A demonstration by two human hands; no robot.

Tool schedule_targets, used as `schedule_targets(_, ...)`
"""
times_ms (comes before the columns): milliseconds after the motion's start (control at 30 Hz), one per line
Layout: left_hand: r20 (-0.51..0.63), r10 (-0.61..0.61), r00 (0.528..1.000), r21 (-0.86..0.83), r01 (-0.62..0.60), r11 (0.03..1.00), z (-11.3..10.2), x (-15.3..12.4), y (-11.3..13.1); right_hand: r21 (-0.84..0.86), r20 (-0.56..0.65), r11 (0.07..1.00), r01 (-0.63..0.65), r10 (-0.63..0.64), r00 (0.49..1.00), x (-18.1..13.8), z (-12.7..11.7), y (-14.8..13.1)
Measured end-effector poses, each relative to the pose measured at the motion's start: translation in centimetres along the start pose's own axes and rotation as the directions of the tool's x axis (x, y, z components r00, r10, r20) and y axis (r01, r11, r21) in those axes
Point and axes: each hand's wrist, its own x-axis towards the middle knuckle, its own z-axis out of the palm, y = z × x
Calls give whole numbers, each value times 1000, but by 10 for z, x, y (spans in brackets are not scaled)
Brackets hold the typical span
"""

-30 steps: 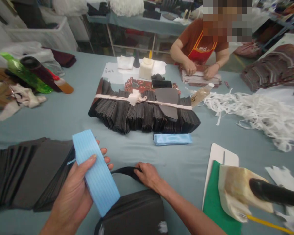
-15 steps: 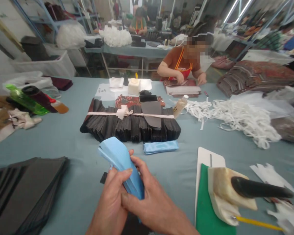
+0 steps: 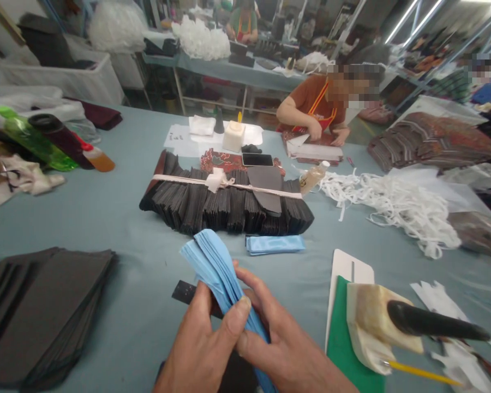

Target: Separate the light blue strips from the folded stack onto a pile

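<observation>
A bundle of light blue strips [image 3: 215,262] is held between both hands, its far end fanned into layers. My left hand [image 3: 213,338] grips it from the left, thumb pressed on top. On the other side my right hand [image 3: 276,333] wraps round it, fingers closed. Under the hands lies a dark flat piece [image 3: 184,292], mostly hidden by them. Just beyond, a second small stack of blue strips [image 3: 276,245] rests on the table. Behind that sits a long row of black pieces [image 3: 225,204] tied with a pale band.
Dark grey sheets [image 3: 53,305] are stacked at left. A black-handled tool [image 3: 433,322] rests on a green pad [image 3: 339,338] at right. White tape [image 3: 409,207] lies heaped behind it. Across the table [image 3: 139,240] a co-worker [image 3: 311,109] handles folded pieces. Bottles [image 3: 36,139] lie back left.
The blue strips have spread from a tight bundle into a fan of layers. My left thumb has moved right across them. The view has shifted slightly.
</observation>
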Motion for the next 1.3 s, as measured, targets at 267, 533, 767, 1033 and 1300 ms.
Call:
schedule_targets(267, -94, -17, 995, -21, 16, 1000, 20, 0, 4, 140, 34, 989, -39, 34, 999, -4, -9, -3)
schedule_targets(533, -128, 5, 992, -143, -23, 989, 24, 4, 23, 59, -113, 998, 1, 6, 994, -7, -10, -2)
schedule_targets(767, -125, 54, 991, 6, -53, 999, 19, 6, 20, -165, -279, 986, 7, -53, 959, -10, -13, 4)
schedule_targets(1033, -131, 113, 985, 24, -111, 994, 18, 5, 25, -426, -292, 886, 182, -326, 899, -5, -13, 9)
schedule_targets(1300, -17, 184, 983, -46, -184, 982, -5, 3, 9, 74, -180, 995, 64, -50, 982, -3, -18, -9)
